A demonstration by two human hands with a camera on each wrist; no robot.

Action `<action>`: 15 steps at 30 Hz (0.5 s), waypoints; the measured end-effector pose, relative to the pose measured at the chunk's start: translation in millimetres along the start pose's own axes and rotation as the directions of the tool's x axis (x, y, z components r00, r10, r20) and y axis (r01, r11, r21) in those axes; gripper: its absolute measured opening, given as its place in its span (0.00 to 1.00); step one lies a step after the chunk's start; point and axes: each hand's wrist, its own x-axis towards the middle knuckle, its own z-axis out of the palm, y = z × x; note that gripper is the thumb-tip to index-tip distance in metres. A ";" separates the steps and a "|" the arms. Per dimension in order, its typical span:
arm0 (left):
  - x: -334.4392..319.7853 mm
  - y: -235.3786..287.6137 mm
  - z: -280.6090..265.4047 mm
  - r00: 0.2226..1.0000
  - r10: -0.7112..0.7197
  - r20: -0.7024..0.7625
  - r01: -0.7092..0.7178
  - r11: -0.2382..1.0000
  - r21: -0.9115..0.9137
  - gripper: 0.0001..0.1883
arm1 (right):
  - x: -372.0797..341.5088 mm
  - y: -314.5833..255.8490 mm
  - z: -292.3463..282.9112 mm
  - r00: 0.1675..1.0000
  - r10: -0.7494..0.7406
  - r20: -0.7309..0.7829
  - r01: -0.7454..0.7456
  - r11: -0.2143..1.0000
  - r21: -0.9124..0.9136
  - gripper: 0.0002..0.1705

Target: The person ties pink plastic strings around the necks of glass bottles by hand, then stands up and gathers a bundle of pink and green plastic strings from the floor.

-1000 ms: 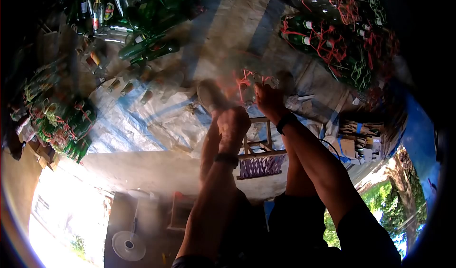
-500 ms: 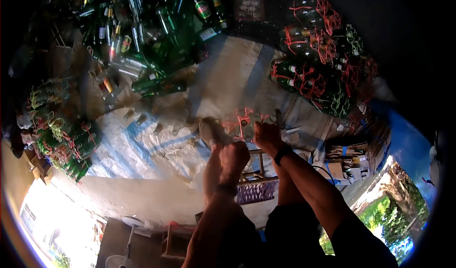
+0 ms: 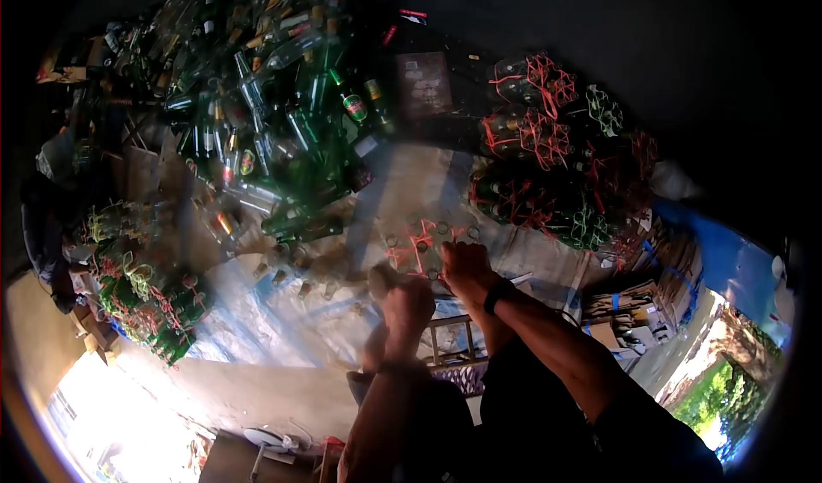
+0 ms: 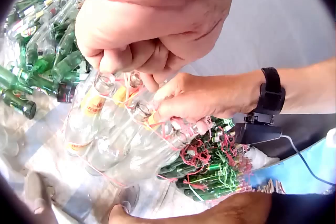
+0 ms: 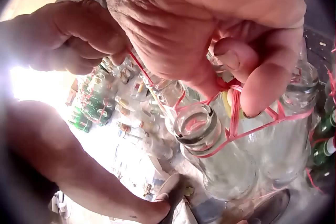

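A bundle of clear glass bottles (image 5: 215, 166) stands upright before the person, red plastic string (image 5: 235, 113) looped around the necks. My right hand (image 3: 469, 271) is over the bottle mouths, thumb and fingers pinching the string where its strands gather, as the right wrist view shows. Just left of the bundle, my left hand (image 3: 407, 307) is curled into a fist. From that fist (image 5: 68, 37) a taut length of the red string runs to the bottles. In the left wrist view, yellow labels (image 4: 93, 104) show on some bottles.
Loose green and clear bottles (image 3: 300, 123) lie heaped at the back left. String-tied bottle bundles stand at right (image 3: 531, 200) and left (image 3: 150, 286). A tarp (image 3: 248, 312) covers the floor. Stacked cardboard (image 3: 629, 312) sits at right; a low stool (image 3: 454, 342) is near the legs.
The head view has tilted up, so the scene sits lower and more of the back heap shows. Both hands stay at the bundle, the right one on the string at the bottle necks.
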 end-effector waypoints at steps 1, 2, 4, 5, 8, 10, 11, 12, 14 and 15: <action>10.9 6.1 -6.5 1.000 0.003 -0.005 -0.003 1.000 0.002 0.09 | 7.8 -0.4 -11.3 1.000 -0.009 -0.004 0.009 1.000 -0.006 0.09; 20.6 11.5 -13.1 0.993 -0.089 0.072 0.092 0.995 -0.045 0.11 | 18.3 -0.9 -22.0 1.000 -0.016 -0.008 0.016 1.000 -0.014 0.09; 38.6 13.9 -15.3 0.976 -0.163 0.148 0.168 0.985 -0.026 0.16 | 40.1 8.9 -26.3 0.998 -0.029 -0.059 0.027 0.999 -0.029 0.09; 43.7 14.9 -14.2 0.973 -0.168 0.158 0.175 0.984 -0.032 0.16 | 45.7 13.4 -27.5 0.994 -0.037 -0.106 0.033 0.999 -0.037 0.10; 82.2 3.1 -7.1 0.993 -0.018 0.114 0.031 0.992 -0.119 0.12 | 74.3 15.6 -49.9 0.998 0.047 -0.045 -0.052 0.993 -0.104 0.10; 98.4 6.8 -10.7 0.998 -0.026 0.060 0.036 0.987 -0.156 0.11 | 84.8 18.6 -66.3 0.998 0.020 -0.056 -0.027 0.992 -0.121 0.10; 107.7 9.8 -11.9 1.000 -0.018 0.017 0.021 0.983 -0.183 0.10 | 89.0 21.4 -74.1 0.997 0.011 -0.079 -0.021 0.992 -0.125 0.10; 116.9 17.3 -19.6 0.996 -0.016 0.083 0.027 0.991 -0.129 0.10 | 93.3 22.7 -84.8 0.997 0.042 -0.064 -0.048 0.994 -0.102 0.10; 131.7 31.7 -29.4 0.994 -0.016 0.104 0.030 0.990 -0.139 0.10 | 102.3 28.2 -99.2 0.995 0.087 -0.054 -0.092 0.990 -0.106 0.08; 141.7 38.7 -33.6 0.993 -0.022 0.112 0.039 0.988 -0.151 0.10 | 109.4 31.8 -106.7 0.992 0.118 -0.046 -0.123 0.986 -0.116 0.07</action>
